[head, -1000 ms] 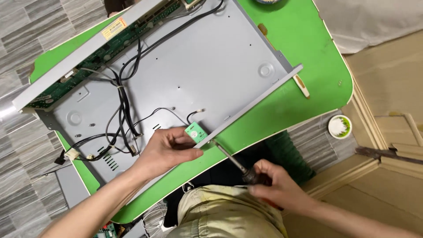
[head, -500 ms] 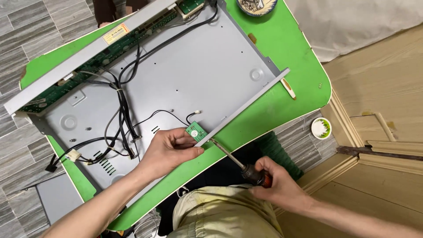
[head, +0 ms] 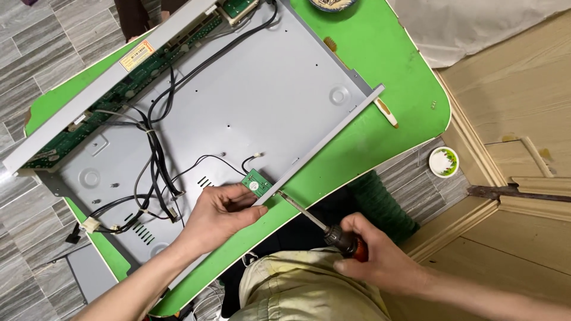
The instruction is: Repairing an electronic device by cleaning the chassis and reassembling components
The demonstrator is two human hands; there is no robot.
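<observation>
An opened grey metal chassis (head: 267, 101) lies on a green table (head: 380, 53). My left hand (head: 220, 211) pinches a small green circuit board (head: 256, 182) at the chassis's near edge, next to a grey front strip (head: 333, 137). My right hand (head: 375, 255) grips the dark and red handle of a screwdriver (head: 333, 232). Its tip rests at the strip just right of the small board. Black and white cables (head: 154, 154) run across the chassis to a long green circuit board (head: 113, 89) along the far side.
A small white cup with green inside (head: 444, 161) stands on the tiled floor by the wooden wall trim (head: 517, 184). A bowl (head: 330, 5) sits at the table's far edge. A grey panel (head: 89, 273) lies under the table's left end. My lap is right below.
The view has shifted slightly. My left hand stays on the small green board, and the screwdriver tip has come up against the strip beside it.
</observation>
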